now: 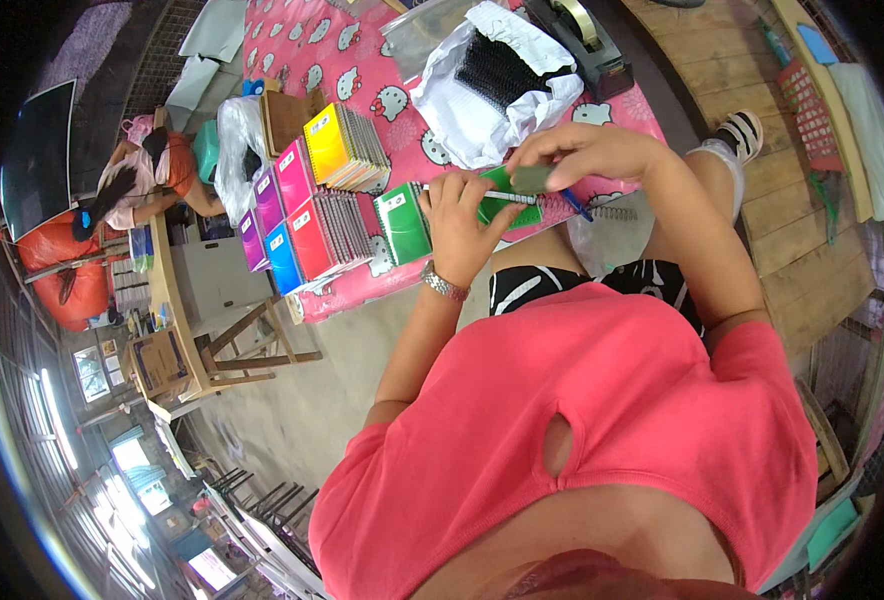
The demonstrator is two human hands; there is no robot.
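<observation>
My left hand (459, 215), with a metal watch (444, 283) at its wrist, rests with fingers spread over a green spiral notebook (402, 225). Its thumb stretches out to the right, beside a narrow white strip (510, 198) on more green cover (497, 212). My right hand (597, 155) is closed round a dark green, rounded flat piece (532, 180), whose kind I cannot make out. Just below that hand lie a blue pen-like stick (576, 205) and a loose wire coil (617, 213).
Stacks of yellow (337, 150), red (322, 240), blue and purple notebooks stand at the left of the pink patterned table (382, 65). A white wrapping with black coils (497, 85) and a tape dispenser (587, 45) lie behind my hands. Another person (142, 185) bends at the far left.
</observation>
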